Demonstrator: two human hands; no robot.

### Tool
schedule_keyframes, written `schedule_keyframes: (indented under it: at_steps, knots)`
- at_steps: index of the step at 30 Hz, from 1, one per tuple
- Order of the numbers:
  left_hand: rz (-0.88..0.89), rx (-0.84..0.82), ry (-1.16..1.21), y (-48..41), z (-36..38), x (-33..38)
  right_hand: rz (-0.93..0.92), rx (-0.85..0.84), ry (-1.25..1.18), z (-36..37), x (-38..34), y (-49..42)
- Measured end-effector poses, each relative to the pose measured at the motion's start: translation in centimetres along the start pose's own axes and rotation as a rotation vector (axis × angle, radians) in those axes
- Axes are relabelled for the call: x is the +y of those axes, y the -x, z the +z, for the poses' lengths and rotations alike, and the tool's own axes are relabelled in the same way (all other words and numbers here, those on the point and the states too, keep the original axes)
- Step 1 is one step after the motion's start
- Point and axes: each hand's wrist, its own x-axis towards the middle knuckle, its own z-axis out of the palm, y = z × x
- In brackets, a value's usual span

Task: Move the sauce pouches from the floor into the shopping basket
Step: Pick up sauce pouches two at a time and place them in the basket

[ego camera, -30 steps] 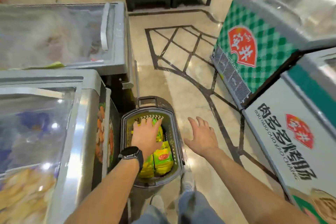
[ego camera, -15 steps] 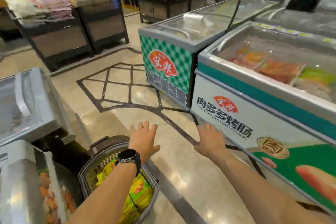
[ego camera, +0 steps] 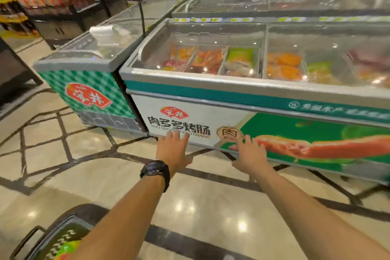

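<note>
Peeking past left forearm (ego camera: 126, 207), cropped shopping basket (ego camera: 69, 216), sauce pouch (ego camera: 66, 249) blurred

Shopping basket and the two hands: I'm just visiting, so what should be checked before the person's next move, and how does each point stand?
1. Left hand free: ok, fingers straight, holding nothing.
2. Right hand free: ok, open and empty.
3. Shopping basket in view: ok, at the lower left edge, partly cut off.
4. Pouch in the basket: ok, a yellow-green one shows inside.
5. Pouches left on the floor: cannot tell; none shows on the visible part.
6. Hands clear of the freezer: cannot tell; the fingers overlap its front panel in the picture.
</note>
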Motion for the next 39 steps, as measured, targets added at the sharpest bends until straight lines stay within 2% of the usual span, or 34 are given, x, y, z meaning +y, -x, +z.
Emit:
schedule_keyframes:
  at_steps: [6,18,23,26,31,39]
  knots:
    - [0.282,0.051,0.007,-6.1,-3.0,11.7,0.217,0.126,-0.126,-1.2,11.5,0.7]
    - [0.789,0.102,-0.095,-20.1,-7.7,32.6,0.755,-0.002,-0.222,-1.9,30.3,2.6]
    - [0.991,0.111,-0.064,-25.9,-9.3,40.5,0.966,0.035,-0.303,-3.1,36.0,1.2]
    - [1.07,0.091,-0.138,-28.6,-9.7,44.4,1.064,0.094,-0.336,-3.3,38.4,1.6]
    - [1.204,0.098,-0.195,-29.2,-10.9,52.7,1.249,0.056,-0.391,-1.3,42.4,5.8]
    - [1.453,0.167,-0.218,-25.2,-12.7,70.3,1.497,-0.006,-0.467,2.5,52.5,14.2]
